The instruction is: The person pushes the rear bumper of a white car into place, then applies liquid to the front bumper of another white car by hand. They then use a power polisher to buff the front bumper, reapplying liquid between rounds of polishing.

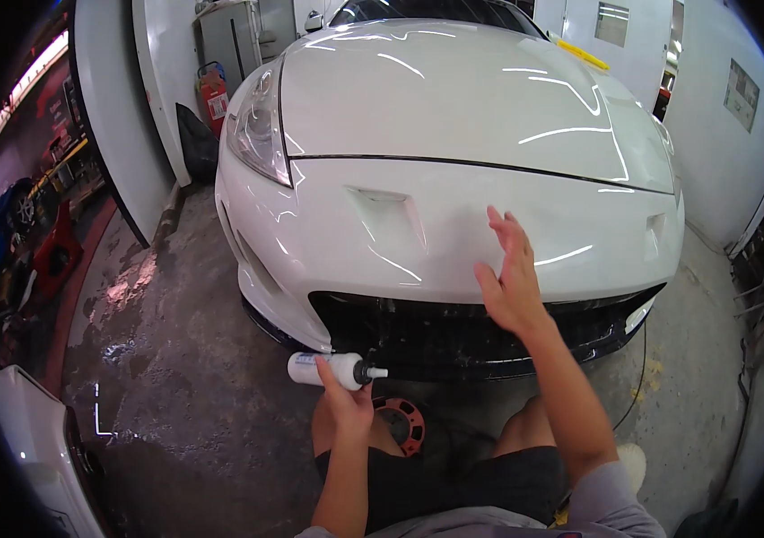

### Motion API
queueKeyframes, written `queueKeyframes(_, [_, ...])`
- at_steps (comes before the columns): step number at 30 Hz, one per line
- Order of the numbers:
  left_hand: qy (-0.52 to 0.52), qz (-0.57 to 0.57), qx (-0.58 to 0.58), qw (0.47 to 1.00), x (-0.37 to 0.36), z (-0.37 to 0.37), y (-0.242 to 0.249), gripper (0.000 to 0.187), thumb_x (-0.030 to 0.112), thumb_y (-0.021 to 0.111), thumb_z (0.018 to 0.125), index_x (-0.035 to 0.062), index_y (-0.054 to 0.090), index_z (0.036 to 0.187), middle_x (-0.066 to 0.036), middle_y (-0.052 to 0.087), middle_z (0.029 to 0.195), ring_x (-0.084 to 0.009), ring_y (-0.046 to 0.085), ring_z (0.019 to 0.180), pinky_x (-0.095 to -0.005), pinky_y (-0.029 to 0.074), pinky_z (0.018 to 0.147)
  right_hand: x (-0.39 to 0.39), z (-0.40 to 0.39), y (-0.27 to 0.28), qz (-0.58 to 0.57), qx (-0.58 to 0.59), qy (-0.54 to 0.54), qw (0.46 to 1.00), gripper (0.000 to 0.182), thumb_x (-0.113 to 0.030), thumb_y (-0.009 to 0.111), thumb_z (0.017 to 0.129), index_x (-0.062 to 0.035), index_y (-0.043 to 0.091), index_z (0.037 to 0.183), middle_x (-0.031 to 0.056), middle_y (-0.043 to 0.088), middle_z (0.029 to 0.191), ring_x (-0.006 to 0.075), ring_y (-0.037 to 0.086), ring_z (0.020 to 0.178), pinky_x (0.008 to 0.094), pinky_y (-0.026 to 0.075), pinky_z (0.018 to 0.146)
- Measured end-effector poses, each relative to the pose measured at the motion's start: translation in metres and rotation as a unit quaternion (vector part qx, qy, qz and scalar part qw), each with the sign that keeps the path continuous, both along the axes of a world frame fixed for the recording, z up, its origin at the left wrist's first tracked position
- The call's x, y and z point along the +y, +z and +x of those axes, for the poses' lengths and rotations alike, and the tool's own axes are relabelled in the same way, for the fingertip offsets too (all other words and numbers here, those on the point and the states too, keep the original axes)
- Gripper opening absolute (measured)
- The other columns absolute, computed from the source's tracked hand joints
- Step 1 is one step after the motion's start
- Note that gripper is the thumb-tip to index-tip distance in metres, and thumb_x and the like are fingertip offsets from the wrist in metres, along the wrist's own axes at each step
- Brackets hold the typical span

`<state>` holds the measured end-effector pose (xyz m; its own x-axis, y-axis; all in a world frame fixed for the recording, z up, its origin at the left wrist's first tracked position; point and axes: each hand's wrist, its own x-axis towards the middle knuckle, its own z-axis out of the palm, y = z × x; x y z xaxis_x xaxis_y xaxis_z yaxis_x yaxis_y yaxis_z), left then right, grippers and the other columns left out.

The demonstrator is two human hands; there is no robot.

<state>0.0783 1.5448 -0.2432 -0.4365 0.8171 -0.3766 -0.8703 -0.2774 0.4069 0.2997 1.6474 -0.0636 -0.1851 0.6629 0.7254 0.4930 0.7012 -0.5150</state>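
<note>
A white squeeze bottle point(335, 368) with a black collar and pale nozzle lies sideways in my left hand point(349, 402), its nozzle pointing right. My right hand point(515, 278) is raised before the front bumper point(462, 233) of a white car, fingers extended and thumb apart, with nothing in it. Below the bumper is the dark grille opening point(409, 327), partly covered by my right forearm. The hood point(454, 99) slopes up behind the bumper, and a headlight point(261, 130) shows at its left.
An orange ring-shaped object point(410, 429) is on the floor between my knees. A dark cable point(640, 377) hangs near the bumper's right end. Part of another white vehicle point(36, 439) stands at lower left. A red container point(213, 94) is by the wall, and a yellow object point(583, 56) is beyond the hood.
</note>
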Motion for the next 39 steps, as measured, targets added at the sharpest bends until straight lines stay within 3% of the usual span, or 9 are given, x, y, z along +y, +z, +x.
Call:
queueKeyframes(2, [-0.02, 0.005, 0.014, 1.0, -0.002, -0.003, -0.025, 0.048, 0.053, 0.052, 0.094, 0.0109, 0.05, 0.117, -0.003, 0.062, 0.1, -0.0182, 0.063, 0.089, -0.0354, 0.052, 0.077, 0.022, -0.003, 0.015, 0.028, -0.177, -0.092, 0.98, 0.064, -0.009, 0.056, 0.081, -0.0038, 0.032, 0.14, 0.0135, 0.05, 0.127, 0.0379, 0.029, 0.137, 0.0519, 0.019, 0.113])
queueKeyframes(9, [-0.067, -0.024, 0.032, 0.997, -0.011, -0.01, -0.041, 0.05, 0.06, 0.045, 0.094, 0.0152, 0.053, 0.114, -0.001, 0.062, 0.1, -0.0167, 0.061, 0.089, -0.0317, 0.049, 0.071, 0.03, -0.005, 0.022, 0.09, -0.391, -0.092, 0.911, 0.058, -0.02, 0.058, 0.083, -0.0035, 0.042, 0.136, 0.0067, 0.061, 0.096, 0.0327, 0.039, 0.131, 0.0568, 0.015, 0.112])
queueKeyframes(28, [-0.107, 0.003, -0.007, 0.994, -0.029, -0.019, -0.038, 0.06, 0.056, 0.059, 0.087, 0.0092, 0.049, 0.123, -0.005, 0.06, 0.112, -0.0206, 0.058, 0.102, -0.0365, 0.049, 0.085, 0.013, -0.025, 0.034, 0.113, -0.483, -0.129, 0.858, 0.041, -0.018, 0.061, 0.082, -0.0048, 0.056, 0.12, 0.0033, 0.064, 0.082, 0.0292, 0.05, 0.118, 0.0566, 0.021, 0.106])
queueKeyframes(31, [-0.082, 0.034, 0.039, 0.995, -0.028, -0.015, -0.041, 0.055, 0.043, 0.061, 0.091, 0.0042, 0.045, 0.127, -0.009, 0.056, 0.12, -0.0213, 0.057, 0.108, -0.0377, 0.049, 0.091, -0.012, -0.013, 0.026, 0.172, -0.385, -0.174, 0.89, 0.021, -0.009, 0.063, 0.077, -0.0069, 0.066, 0.098, 0.0064, 0.064, 0.088, 0.0284, 0.057, 0.106, 0.0476, 0.029, 0.101])
queueKeyframes(33, [-0.06, 0.07, 0.102, 0.991, -0.031, -0.009, -0.038, 0.056, 0.032, 0.065, 0.092, -0.0033, 0.04, 0.129, -0.014, 0.054, 0.121, -0.0214, 0.056, 0.111, -0.0364, 0.046, 0.096, -0.056, -0.014, -0.003, 0.055, -0.245, -0.198, 0.948, 0.022, -0.007, 0.062, 0.08, -0.0065, 0.062, 0.102, 0.0091, 0.065, 0.102, 0.0272, 0.057, 0.108, 0.0405, 0.035, 0.1])
queueKeyframes(35, [-0.065, 0.093, 0.183, 0.977, -0.031, 0.008, -0.025, 0.056, 0.033, 0.063, 0.093, -0.0038, 0.041, 0.129, -0.015, 0.055, 0.122, -0.0242, 0.056, 0.111, -0.0384, 0.045, 0.097, -0.094, -0.027, -0.057, -0.176, 0.034, -0.041, 0.983, 0.022, -0.008, 0.061, 0.086, -0.0055, 0.057, 0.107, 0.01, 0.063, 0.117, 0.0237, 0.056, 0.112, 0.0333, 0.039, 0.098])
queueKeyframes(37, [-0.083, 0.141, 0.317, 0.934, -0.031, 0.015, -0.013, 0.055, 0.032, 0.063, 0.093, -0.0062, 0.043, 0.127, -0.018, 0.055, 0.123, -0.0274, 0.056, 0.112, -0.0397, 0.043, 0.099, -0.125, -0.038, -0.099, -0.386, 0.243, 0.014, 0.89, 0.018, -0.01, 0.054, 0.093, -0.008, 0.053, 0.111, 0.0105, 0.058, 0.129, 0.0217, 0.056, 0.113, 0.0378, 0.041, 0.099])
queueKeyframes(38, [-0.067, 0.152, 0.291, 0.942, -0.029, 0.023, 0.002, 0.051, 0.021, 0.071, 0.086, -0.0081, 0.048, 0.121, -0.019, 0.059, 0.115, -0.025, 0.059, 0.107, -0.037, 0.046, 0.095, -0.134, -0.038, -0.107, -0.384, 0.251, 0.015, 0.888, 0.018, -0.01, 0.054, 0.093, -0.008, 0.053, 0.111, 0.0105, 0.058, 0.129, 0.0217, 0.056, 0.113, 0.0378, 0.041, 0.099])
queueKeyframes(39, [-0.071, 0.158, 0.308, 0.935, -0.03, 0.026, 0.014, 0.048, 0.018, 0.072, 0.085, -0.008, 0.05, 0.119, -0.018, 0.06, 0.113, -0.0244, 0.06, 0.106, -0.0371, 0.046, 0.095, -0.142, -0.038, -0.113, -0.467, 0.383, 0.024, 0.797, 0.017, -0.011, 0.055, 0.094, -0.0086, 0.053, 0.111, 0.0109, 0.058, 0.129, 0.0217, 0.057, 0.113, 0.0384, 0.042, 0.098])
